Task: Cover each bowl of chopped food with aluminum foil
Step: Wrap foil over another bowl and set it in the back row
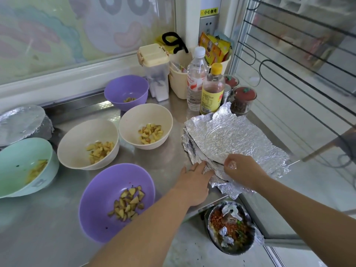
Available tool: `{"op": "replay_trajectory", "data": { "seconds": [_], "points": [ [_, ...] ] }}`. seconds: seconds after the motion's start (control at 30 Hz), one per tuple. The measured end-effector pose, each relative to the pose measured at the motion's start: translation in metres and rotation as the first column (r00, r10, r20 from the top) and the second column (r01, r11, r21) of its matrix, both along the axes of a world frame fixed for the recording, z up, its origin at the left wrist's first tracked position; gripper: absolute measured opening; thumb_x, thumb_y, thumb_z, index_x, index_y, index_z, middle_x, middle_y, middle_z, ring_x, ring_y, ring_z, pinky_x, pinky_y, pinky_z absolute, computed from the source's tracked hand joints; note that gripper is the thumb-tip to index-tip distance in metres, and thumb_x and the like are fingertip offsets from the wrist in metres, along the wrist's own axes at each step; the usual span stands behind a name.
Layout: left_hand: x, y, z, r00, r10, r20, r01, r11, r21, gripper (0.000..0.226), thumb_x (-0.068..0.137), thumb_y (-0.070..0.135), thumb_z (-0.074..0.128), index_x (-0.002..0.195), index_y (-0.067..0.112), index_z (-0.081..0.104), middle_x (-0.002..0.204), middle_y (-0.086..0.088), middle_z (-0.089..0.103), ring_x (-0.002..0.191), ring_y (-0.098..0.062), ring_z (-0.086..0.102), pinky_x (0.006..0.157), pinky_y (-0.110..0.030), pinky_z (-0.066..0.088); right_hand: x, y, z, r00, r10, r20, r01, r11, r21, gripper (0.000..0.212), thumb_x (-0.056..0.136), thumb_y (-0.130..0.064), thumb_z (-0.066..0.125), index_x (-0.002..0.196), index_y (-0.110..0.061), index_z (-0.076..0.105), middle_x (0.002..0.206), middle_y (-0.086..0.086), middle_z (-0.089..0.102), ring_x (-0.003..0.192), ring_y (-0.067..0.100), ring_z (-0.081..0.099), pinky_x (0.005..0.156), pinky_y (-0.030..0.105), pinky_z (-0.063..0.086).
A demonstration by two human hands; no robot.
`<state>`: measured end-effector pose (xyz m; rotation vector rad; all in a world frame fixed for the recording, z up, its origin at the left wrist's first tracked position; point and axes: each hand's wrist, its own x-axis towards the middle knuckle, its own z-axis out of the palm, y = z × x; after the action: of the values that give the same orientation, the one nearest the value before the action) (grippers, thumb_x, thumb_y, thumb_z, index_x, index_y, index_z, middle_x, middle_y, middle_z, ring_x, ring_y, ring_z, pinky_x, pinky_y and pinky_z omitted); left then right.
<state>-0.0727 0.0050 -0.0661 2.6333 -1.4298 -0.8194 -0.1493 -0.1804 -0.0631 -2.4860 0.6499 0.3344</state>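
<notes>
Steel counter point(57, 218): left hand point(194, 180) on foil stack point(231, 137), right hand point(242, 170) pinches it.

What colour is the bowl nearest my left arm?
Purple. The bowl shows best in the head view.

Crinkled, bright metal foil sheets point(237, 139) gleam at right of centre on a brushed steel bench point(48, 218) with a dull sheen. The purple bowl point(100, 205) at lower centre and cream bowl point(81, 139) at mid-frame look like smooth, matt plastic; the clear bottle point(196, 81) at upper centre is glossy plastic.
</notes>
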Motion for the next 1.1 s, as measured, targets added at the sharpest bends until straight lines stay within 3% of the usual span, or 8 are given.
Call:
{"op": "replay_trajectory", "data": {
  "seconds": [0.07, 0.2, 0.4, 0.57, 0.67, 0.8, 1.0, 1.1],
  "points": [
    [0.001, 0.000, 0.001, 1.000, 0.000, -0.014, 0.000, 1.000, -0.003, 0.064, 0.103, 0.029, 0.048, 0.159, 0.030, 0.017, 0.169, -0.002, -0.002, 0.155, -0.027, 0.004, 0.124, -0.054, 0.008, 0.002, -0.004, 0.004, 1.000, -0.019, 0.021, 0.018, 0.998, 0.066, 0.012, 0.095, -0.036, 0.067, 0.094, -0.024, 0.071, 0.109, -0.002, 0.074, 0.066, 0.003, 0.067, 0.070, 0.021, 0.052],
    [0.003, -0.001, 0.002, 0.999, 0.007, -0.034, -0.008, 1.000, -0.011, 0.063, 0.103, 0.030, 0.047, 0.159, 0.030, 0.019, 0.169, -0.002, 0.000, 0.155, -0.027, 0.007, 0.124, -0.055, 0.009, 0.002, -0.016, 0.011, 0.998, -0.049, 0.031, 0.044, 0.986, 0.161, 0.029, 0.096, -0.037, 0.068, 0.113, -0.014, 0.076, 0.124, -0.003, 0.072, 0.100, 0.010, 0.067, 0.091, 0.023, 0.047],
    [0.011, -0.005, 0.004, 0.991, 0.067, -0.114, -0.078, 0.992, -0.095, 0.058, 0.100, 0.026, 0.047, 0.155, 0.026, 0.030, 0.165, -0.002, 0.021, 0.148, -0.028, 0.027, 0.120, -0.050, 0.024, 0.002, -0.018, 0.022, 0.972, -0.188, 0.141, 0.162, 0.970, 0.182, 0.017, 0.099, -0.029, 0.063, 0.097, -0.016, 0.073, 0.083, -0.010, 0.069, 0.076, 0.010, 0.064, 0.063, 0.019, 0.042],
    [0.021, -0.005, 0.018, 0.900, 0.251, -0.356, -0.332, 0.925, -0.186, 0.051, 0.099, 0.012, 0.047, 0.149, 0.018, 0.045, 0.155, -0.006, 0.041, 0.137, -0.022, 0.045, 0.113, -0.030, 0.036, 0.001, -0.017, 0.063, 0.953, -0.185, 0.240, 0.151, 0.976, 0.154, 0.013, 0.101, -0.033, 0.059, 0.094, -0.025, 0.065, 0.087, -0.012, 0.065, 0.071, -0.002, 0.056, 0.061, 0.020, 0.038],
    [0.024, -0.005, 0.038, 0.678, 0.396, -0.619, -0.632, 0.744, -0.216, 0.033, 0.105, 0.024, 0.042, 0.133, 0.020, 0.059, 0.144, -0.007, 0.055, 0.132, -0.023, 0.052, 0.113, -0.037, 0.038, -0.002, -0.007, 0.085, 0.963, -0.120, 0.243, 0.071, 0.977, 0.200, 0.014, 0.102, -0.033, 0.057, 0.093, -0.025, 0.064, 0.086, -0.014, 0.065, 0.057, -0.012, 0.056, 0.060, 0.019, 0.035],
    [0.029, -0.004, 0.062, 0.042, 0.255, -0.966, -0.903, 0.423, 0.072, 0.061, 0.088, 0.071, 0.055, 0.127, 0.024, 0.057, 0.111, -0.004, 0.065, 0.097, -0.024, 0.068, 0.100, -0.050, 0.052, -0.003, 0.023, 0.099, 0.974, 0.041, 0.224, -0.102, 0.959, 0.264, 0.014, 0.103, -0.032, 0.055, 0.094, -0.025, 0.064, 0.089, -0.016, 0.066, 0.069, -0.015, 0.058, 0.071, 0.022, 0.040],
    [0.025, 0.014, 0.064, 0.065, 0.384, -0.921, -0.955, 0.291, 0.054, 0.025, 0.098, 0.019, 0.060, 0.120, 0.010, 0.063, 0.091, -0.013, 0.070, 0.070, -0.023, 0.068, 0.061, -0.036, 0.058, 0.004, 0.068, 0.093, 0.955, 0.201, 0.219, -0.265, 0.909, 0.322, 0.019, 0.101, -0.039, 0.057, 0.105, -0.026, 0.071, 0.107, -0.020, 0.070, 0.096, 0.008, 0.068, 0.091, 0.036, 0.054],
    [0.029, 0.037, 0.055, 0.031, 0.427, -0.903, -0.991, 0.128, 0.027, 0.022, 0.092, 0.010, 0.058, 0.110, 0.010, 0.070, 0.096, -0.022, 0.073, 0.081, -0.033, 0.072, 0.070, -0.043, 0.060, 0.008, 0.069, 0.089, 0.948, 0.108, 0.298, -0.217, 0.907, 0.361, 0.030, 0.097, -0.050, 0.055, 0.105, -0.028, 0.074, 0.107, -0.018, 0.071, 0.097, -0.008, 0.063, 0.091, 0.026, 0.048]
  ]
}}
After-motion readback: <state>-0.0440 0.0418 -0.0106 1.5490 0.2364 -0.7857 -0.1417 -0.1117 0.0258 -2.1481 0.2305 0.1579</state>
